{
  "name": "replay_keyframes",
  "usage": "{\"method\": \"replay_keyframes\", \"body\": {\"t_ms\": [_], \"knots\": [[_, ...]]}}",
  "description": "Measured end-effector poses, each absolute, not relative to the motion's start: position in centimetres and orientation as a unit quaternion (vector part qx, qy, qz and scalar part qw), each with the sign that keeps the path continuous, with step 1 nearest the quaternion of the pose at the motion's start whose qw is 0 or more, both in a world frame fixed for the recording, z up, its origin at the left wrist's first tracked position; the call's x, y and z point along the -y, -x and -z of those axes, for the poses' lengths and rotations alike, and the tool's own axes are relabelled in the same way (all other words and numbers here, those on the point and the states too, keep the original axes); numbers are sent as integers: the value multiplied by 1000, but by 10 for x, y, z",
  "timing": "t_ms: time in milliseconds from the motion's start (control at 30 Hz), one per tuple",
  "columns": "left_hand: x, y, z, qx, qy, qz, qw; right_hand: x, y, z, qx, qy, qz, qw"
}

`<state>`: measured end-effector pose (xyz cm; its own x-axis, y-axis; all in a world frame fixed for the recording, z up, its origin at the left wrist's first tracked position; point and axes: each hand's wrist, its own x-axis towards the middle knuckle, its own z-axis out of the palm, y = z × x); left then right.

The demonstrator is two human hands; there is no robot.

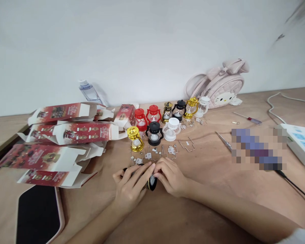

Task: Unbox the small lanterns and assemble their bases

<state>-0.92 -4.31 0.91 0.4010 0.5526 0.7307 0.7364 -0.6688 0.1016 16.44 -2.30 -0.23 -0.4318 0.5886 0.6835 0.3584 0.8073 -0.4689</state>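
Note:
My left hand (132, 183) is wrapped over a small dark lantern (152, 183) lying on its side, its round base facing right. My right hand (171, 178) pinches at the edge of that base; whatever its fingertips hold is hidden. Just beyond my hands lie bent wire handles (156, 159) and small pale parts (147, 155). Behind them stand several mini lanterns: a gold lantern (135, 139), a black lantern (155, 133), a white lantern (171, 129) and a red lantern (140, 119), with more in a back row.
Opened red cardboard boxes (85, 132) are piled at left, above a tablet (38, 215). A clear bottle (90, 91) and a pink bag (223, 86) stand by the wall. At right lie a screwdriver (254, 120), a pointed metal tool (223, 140) and a power strip (301, 142).

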Motion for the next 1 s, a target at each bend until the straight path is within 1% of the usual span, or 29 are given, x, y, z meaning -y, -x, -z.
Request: {"method": "replay_keyframes", "body": {"t_ms": [133,233,433,567,700,767,833,933,1000], "knots": [[43,10,-7,394,824,390,116,22,-165,4,843,289,-73,448],[43,10,-6,411,815,393,114,17,-178,6,851,306,-25,426],[43,11,-4,421,809,398,99,-6,-246,20,787,472,57,393],[43,11,-2,423,810,396,90,-22,-278,30,720,599,89,338],[43,11,-3,425,815,385,80,-30,-284,32,707,637,100,292],[42,11,-3,434,811,388,61,-30,-282,31,704,630,112,308],[42,11,-4,439,808,389,44,-25,-278,29,700,605,121,361],[42,12,-5,436,810,390,35,-12,-261,22,722,518,117,443],[42,12,-6,432,811,392,34,-1,-242,15,762,440,93,467]]}}
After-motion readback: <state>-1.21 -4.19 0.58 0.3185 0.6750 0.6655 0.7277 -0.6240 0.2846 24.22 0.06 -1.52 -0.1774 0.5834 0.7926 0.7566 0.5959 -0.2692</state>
